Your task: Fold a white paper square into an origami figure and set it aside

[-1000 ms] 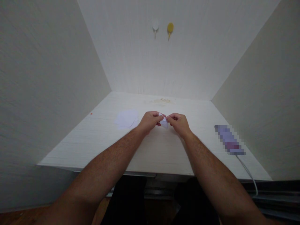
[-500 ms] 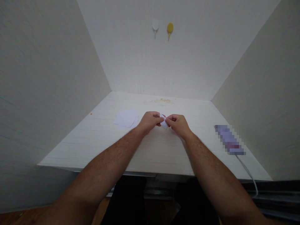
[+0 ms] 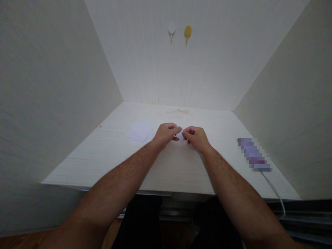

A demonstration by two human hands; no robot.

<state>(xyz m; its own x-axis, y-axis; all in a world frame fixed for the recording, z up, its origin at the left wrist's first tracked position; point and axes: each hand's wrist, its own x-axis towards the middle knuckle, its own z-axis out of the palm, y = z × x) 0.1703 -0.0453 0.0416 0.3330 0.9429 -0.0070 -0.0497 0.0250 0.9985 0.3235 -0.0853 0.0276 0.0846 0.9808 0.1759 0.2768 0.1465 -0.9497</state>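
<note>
Between my two hands is a small piece of white paper (image 3: pixel 180 135), apparently folded, held just above the desk. My left hand (image 3: pixel 166 134) pinches its left side, with the thumb lying over the top. On the opposite side, my right hand (image 3: pixel 195 137) grips the right edge between thumb and forefinger. Fingers cover part of the paper, so its full shape is hidden. To the left of my left hand, several loose white paper sheets (image 3: pixel 140 131) lie in an overlapping pile.
The white desk (image 3: pixel 171 169) has walls on three sides. A pixelated flat device (image 3: pixel 252 154) with a white cable (image 3: pixel 273 189) lies at the right. A white hook (image 3: pixel 171 28) and a yellow hook (image 3: pixel 188 31) are on the back wall. Brownish marks (image 3: pixel 183 111) spot the desk's rear.
My left thumb has lifted slightly up the paper, and the left fingers have spread a little apart. The paper has turned slightly between my hands; the sheets have stayed put.
</note>
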